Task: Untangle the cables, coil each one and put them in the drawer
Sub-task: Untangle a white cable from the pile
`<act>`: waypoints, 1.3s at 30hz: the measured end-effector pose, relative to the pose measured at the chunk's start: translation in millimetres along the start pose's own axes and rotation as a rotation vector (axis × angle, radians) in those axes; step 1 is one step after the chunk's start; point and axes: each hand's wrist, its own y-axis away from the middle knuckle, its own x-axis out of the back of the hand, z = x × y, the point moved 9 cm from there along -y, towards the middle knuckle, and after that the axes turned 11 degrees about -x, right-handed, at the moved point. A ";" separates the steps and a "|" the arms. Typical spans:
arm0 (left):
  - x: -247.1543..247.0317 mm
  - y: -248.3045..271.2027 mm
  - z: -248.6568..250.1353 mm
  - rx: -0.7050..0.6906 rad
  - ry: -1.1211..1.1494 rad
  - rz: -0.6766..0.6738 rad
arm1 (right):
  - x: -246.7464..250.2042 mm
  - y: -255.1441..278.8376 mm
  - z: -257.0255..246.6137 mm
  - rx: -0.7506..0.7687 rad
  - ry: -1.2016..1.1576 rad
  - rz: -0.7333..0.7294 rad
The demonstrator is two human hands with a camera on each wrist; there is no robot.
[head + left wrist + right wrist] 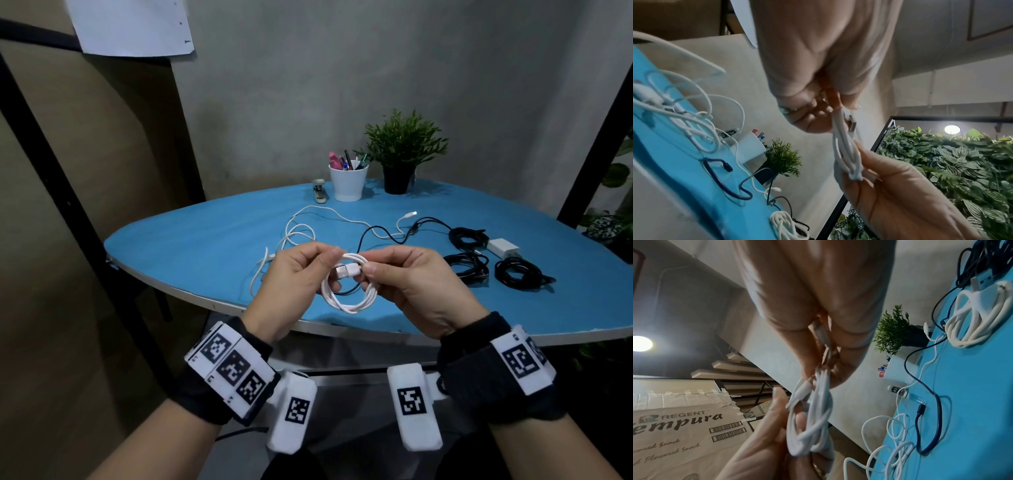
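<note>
Both hands on the coiled white cable (349,291): left hand (294,287) pinches its top, right hand (414,284) pinches the plug end. Loose white cable (301,233) & black cable (373,236) just beyond them.

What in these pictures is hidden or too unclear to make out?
- The drawer: in no view.
- Far plug of the small white coiled cable: head view, covered by the fingers of the left hand and right hand.
- Writing on the white paper sheet on the wall: cut by the top edge, too small.
</note>
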 end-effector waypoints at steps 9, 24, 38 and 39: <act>-3.6 0.0 4.2 -0.007 -0.062 -0.098 | 7.9 -0.4 -2.6 -0.003 -0.076 0.051; 8.1 -1.5 11.2 -0.239 -0.818 -0.093 | 11.3 -1.3 7.6 -0.101 0.368 0.109; 6.5 5.2 -16.3 0.169 0.047 0.132 | 7.6 -1.5 -7.0 0.131 0.291 0.201; 6.7 4.9 -17.7 0.180 0.071 0.138 | 8.1 -1.6 -8.1 0.146 0.313 0.214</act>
